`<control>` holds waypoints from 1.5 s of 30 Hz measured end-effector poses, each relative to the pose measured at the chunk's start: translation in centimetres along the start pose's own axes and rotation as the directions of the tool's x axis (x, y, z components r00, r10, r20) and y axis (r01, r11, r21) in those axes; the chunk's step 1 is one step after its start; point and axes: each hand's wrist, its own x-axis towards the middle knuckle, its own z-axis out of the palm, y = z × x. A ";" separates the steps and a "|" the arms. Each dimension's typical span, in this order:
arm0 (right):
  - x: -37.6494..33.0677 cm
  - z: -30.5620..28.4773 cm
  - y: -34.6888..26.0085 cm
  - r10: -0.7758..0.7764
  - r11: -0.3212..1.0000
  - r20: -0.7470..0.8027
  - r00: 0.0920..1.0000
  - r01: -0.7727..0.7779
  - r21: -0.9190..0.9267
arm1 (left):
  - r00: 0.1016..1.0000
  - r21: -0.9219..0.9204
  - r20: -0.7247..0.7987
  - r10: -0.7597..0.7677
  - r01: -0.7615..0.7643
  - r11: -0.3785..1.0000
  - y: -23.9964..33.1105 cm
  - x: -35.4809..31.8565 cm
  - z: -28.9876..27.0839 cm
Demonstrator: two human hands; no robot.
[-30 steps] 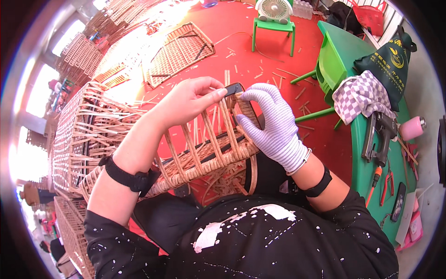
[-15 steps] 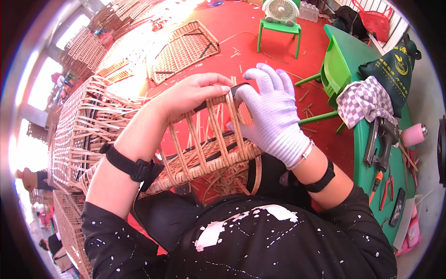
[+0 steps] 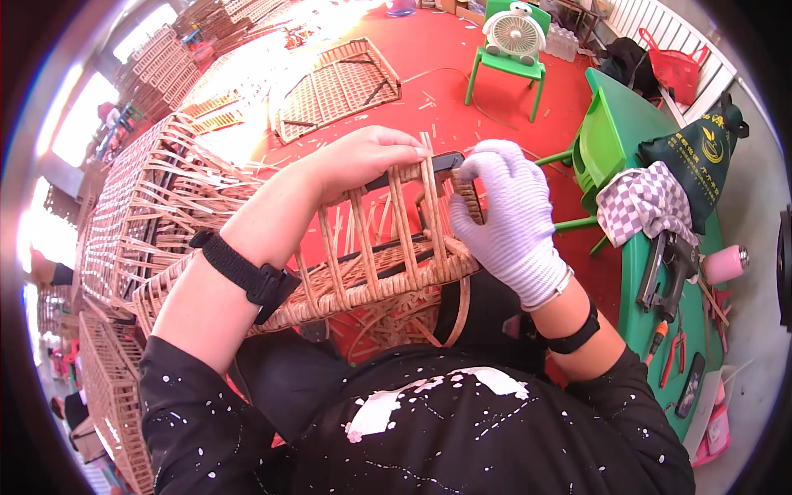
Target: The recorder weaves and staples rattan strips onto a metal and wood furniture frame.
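**Hands on the wicker frame**

We gripped the top rail of the half-woven rattan basket (image 3: 371,264) on our lap with our bare left hand (image 3: 363,161), fingers curled over it. Our gloved right hand (image 3: 507,219) pinched a woven strip (image 3: 468,196) beside the rail.

1. The left hand (image 3: 363,161) covers part of the dark bar (image 3: 445,161); its fingertips are hidden.
2. The basket (image 3: 371,264) hides the lap.
3. Tools (image 3: 672,264) on the table (image 3: 652,330) are too small to tell.

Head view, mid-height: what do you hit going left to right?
Stacked wicker frames → bare left hand → half-woven rattan basket → gloved right hand → checked cloth → nail gun → pink cup.
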 end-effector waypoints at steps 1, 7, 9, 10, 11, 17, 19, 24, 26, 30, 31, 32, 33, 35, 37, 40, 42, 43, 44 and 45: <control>-0.2 -0.1 0.3 0.046 0.994 -0.033 0.998 -0.042 0.102 | 1.000 0.015 -0.015 -0.008 0.008 1.000 0.1 -0.1 0.0; -1.4 0.8 0.8 0.354 0.836 0.204 0.913 -0.406 0.368 | 1.000 0.040 -0.022 0.003 -0.002 0.999 -0.2 0.1 0.2; -1.8 1.9 1.3 0.352 0.789 0.203 0.914 -0.406 0.461 | 0.999 0.054 -0.006 0.043 -0.043 0.998 -0.4 0.3 0.4; -1.9 2.2 1.5 0.348 0.735 0.203 0.915 -0.401 0.547 | 0.998 0.026 -0.001 0.061 -0.061 0.998 -0.7 0.4 0.4; -2.0 2.3 1.3 0.354 0.734 0.199 0.914 -0.403 0.546 | 0.997 -0.002 0.004 0.079 -0.079 0.997 -0.8 0.5 0.4; -2.3 3.1 2.1 0.418 0.238 0.474 0.775 -0.597 0.766 | 0.999 -0.039 0.041 0.027 -0.026 0.999 -0.3 0.1 0.3; -2.1 2.9 2.0 0.402 0.137 0.545 0.736 -0.636 0.759 | 0.999 -0.030 0.040 0.017 -0.016 0.999 -0.1 -0.1 0.4; -1.9 2.5 1.1 0.407 0.026 0.600 0.688 -0.666 0.746 | 0.998 -0.043 0.043 0.043 -0.042 0.998 -0.4 0.0 0.6; -2.2 2.6 1.1 0.389 0.088 0.578 0.718 -0.653 0.752 | 0.999 -0.107 0.034 0.027 -0.023 0.994 -0.3 -0.2 0.7; -2.3 0.9 1.5 0.283 0.006 0.623 0.729 -0.651 0.759 | 0.999 -0.076 0.040 -0.010 0.013 0.997 -0.4 -0.1 0.3; -2.7 0.5 2.0 0.296 0.109 0.587 0.754 -0.637 0.763 | 0.999 -0.070 0.049 -0.015 0.019 0.997 -0.6 0.1 0.3; -2.9 0.0 2.2 0.295 0.113 0.593 0.749 -0.643 0.757 | 0.998 -0.065 0.057 -0.020 0.024 0.998 -0.7 0.2 0.3; -2.9 -0.7 2.3 0.328 0.350 0.492 0.807 -0.587 0.730 | 0.998 -0.065 0.052 -0.019 0.023 0.998 -0.5 0.1 0.3; -2.3 -2.0 2.0 0.327 0.688 0.318 0.890 -0.455 0.566 | 0.998 -0.064 0.046 -0.030 0.033 0.997 -0.1 -0.2 0.3; -1.2 -2.6 1.8 0.181 0.906 0.216 0.960 -0.248 0.343 | 0.998 -0.048 0.041 -0.043 0.045 0.998 -0.2 -0.1 0.1; 0.2 -3.2 0.6 -0.018 1.000 0.152 0.988 0.018 0.001 | 0.998 -0.129 0.052 -0.041 0.048 0.990 -0.6 0.0 0.1; 1.0 -3.0 0.4 -0.163 0.984 0.163 0.973 0.172 -0.046 | 0.998 -0.104 0.055 -0.033 0.039 0.994 -0.9 0.2 -0.1; 1.3 -2.9 0.6 -0.183 0.978 0.186 0.965 0.198 -0.062 | 0.998 -0.075 0.062 -0.029 0.033 0.997 -1.0 0.3 -0.1; 1.7 -2.9 0.6 -0.188 0.977 0.191 0.963 0.203 -0.062 | 0.998 -0.081 0.058 -0.026 0.031 0.996 -1.1 0.4 -0.1; 2.2 -3.0 0.5 -0.186 0.979 0.197 0.963 0.199 -0.052 | 0.998 -0.076 0.052 -0.043 0.047 0.996 -0.7 0.4 -0.1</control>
